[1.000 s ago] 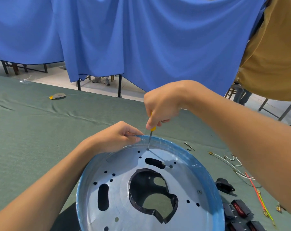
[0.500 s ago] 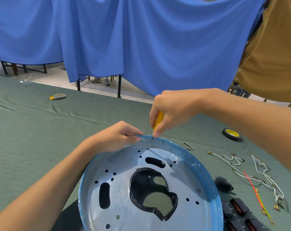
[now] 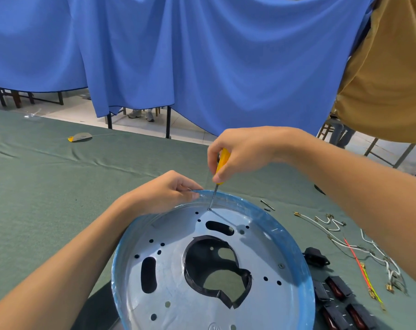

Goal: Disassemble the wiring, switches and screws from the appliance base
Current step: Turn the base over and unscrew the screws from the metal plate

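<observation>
One screw (image 3: 209, 209) sits under the tip of my screwdriver (image 3: 222, 163), right at the far inner edge of the appliance base (image 3: 169, 277). The base is a round metal pan with a blue film around its rim. It lies close in front of me on the bench (image 3: 47, 186), hollow side up, with a big ragged black-edged opening in its middle. My right hand (image 3: 245, 153) wraps the yellow handle from above, fingers curled round it, with the thin shaft slanting down to the screw head. My left hand (image 3: 164, 191) pinches the far rim just left of the shaft, thumb and fingertips closed on the metal edge.

Out to the right on the green cloth, two small loose screws (image 3: 267, 205) lie near the rim. Past them is a tangle of white wires (image 3: 340, 244) with brass terminals, and a red and yellow wire (image 3: 359, 265) runs through it. A black socket (image 3: 315, 257) lies just beside the base, and black switches (image 3: 338, 289) with red rockers cluster near the bottom corner.

Far left on the bench lies a small grey and yellow scrap (image 3: 79, 137). Behind it all hangs a blue curtain (image 3: 202, 55), and a person in a mustard shirt (image 3: 393, 79) stands at the right edge.
</observation>
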